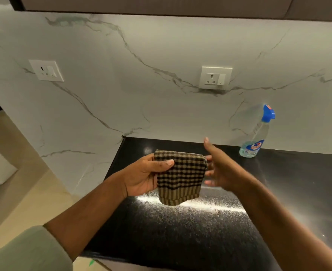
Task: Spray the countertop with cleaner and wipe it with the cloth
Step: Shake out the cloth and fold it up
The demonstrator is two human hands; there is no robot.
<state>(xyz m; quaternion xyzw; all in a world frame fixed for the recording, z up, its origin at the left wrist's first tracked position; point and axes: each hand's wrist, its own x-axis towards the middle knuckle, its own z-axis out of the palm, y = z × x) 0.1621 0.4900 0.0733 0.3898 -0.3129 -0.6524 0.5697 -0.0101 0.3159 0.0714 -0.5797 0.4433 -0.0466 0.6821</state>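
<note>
Plainly, the checked cloth (179,176) is the thing at risk: it is folded, brown-and-black with a striped lower hem, and it hangs in the air above the black speckled countertop (180,227), pinched at its left edge by the left hand (141,175), thumb over the front and fingers behind. Held by one edge only, it could slip or fall open as it goes down, and a loose hem would drag rather than wipe. The right hand (220,171) is blurred, its fingers spread apart just beside the cloth's right edge, gripping nothing; whether it touches the fabric I cannot tell. A clumsy handover between the two hands could drop the cloth.

The spray bottle (256,136), clear with a blue trigger head, stands upright at the back of the counter by the marbled wall (161,75), well apart from both hands. A wide sweep toward the right could probably knock it over. Whether the surface is already wet is unclear; the glare hides it.
</note>
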